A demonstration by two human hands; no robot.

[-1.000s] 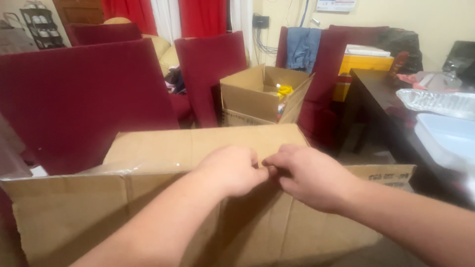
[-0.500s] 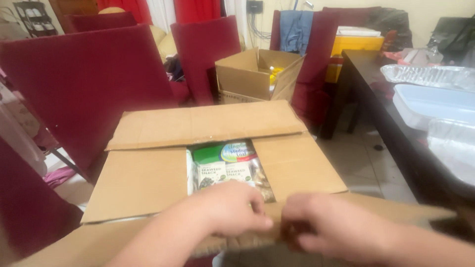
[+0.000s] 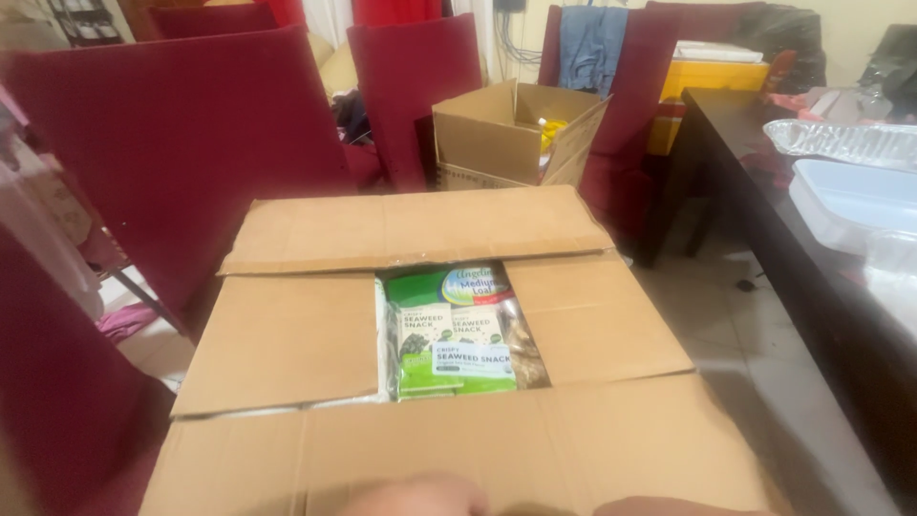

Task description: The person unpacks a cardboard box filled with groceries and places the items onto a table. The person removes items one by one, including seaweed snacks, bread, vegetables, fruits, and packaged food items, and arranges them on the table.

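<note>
A large cardboard box fills the middle of the view with its top flaps spread open. Through the gap between the side flaps I see green and white snack packets packed inside. The near flap lies folded out towards me. Only the top of my left hand shows at the bottom edge, resting on that flap. A thin strip of my right hand shows beside it, also on the flap's near edge. The fingers of both hands are out of frame.
A smaller open cardboard box with something yellow inside stands behind. Red upholstered chairs surround the boxes. A dark table on the right carries a foil tray and a pale plastic container. Tiled floor lies between.
The near flap, held upright by both hands a second ago, has swung down towards me, exposing the packets. Both hands have dropped to the bottom edge of the view.
</note>
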